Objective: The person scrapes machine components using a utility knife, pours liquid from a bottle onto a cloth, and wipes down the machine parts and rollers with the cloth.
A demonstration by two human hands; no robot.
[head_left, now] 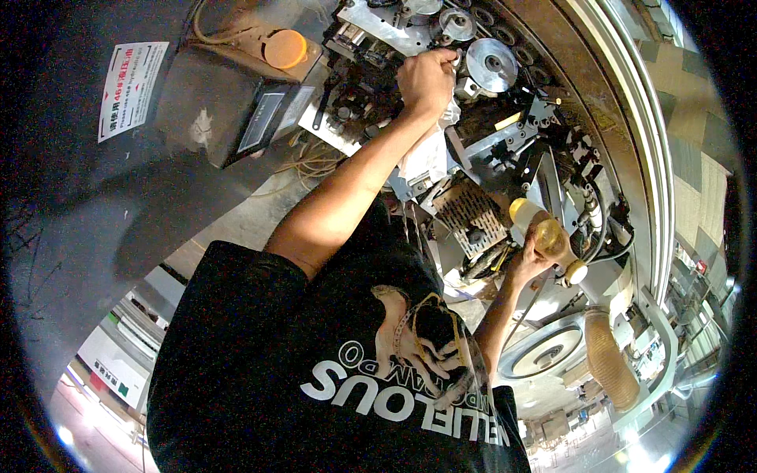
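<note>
My left hand (pixel 428 81) is reached forward into an open machine, its fingers closed. A crumpled white cloth (pixel 426 158) hangs from beside those fingers down over the machine parts. Just right of the knuckles sits a shiny metal disc (pixel 491 65), with a smaller round roller (pixel 457 24) behind it. My right hand (pixel 532 260) is wrapped round a see-through bottle (pixel 550 236) with yellowish contents, which lies tilted in the grip. A pale round cap (pixel 576 273) shows at its lower right end. The fingers partly cover the bottle.
A slotted metal plate (pixel 473 217) lies between my arms. To the left stands a dark tank with an orange cap (pixel 285 50) and a labelled side. A curved metal frame (pixel 631 94) bounds the machine at right. Black hoses (pixel 605 229) and a ribbed tan duct (pixel 611 359) are at right.
</note>
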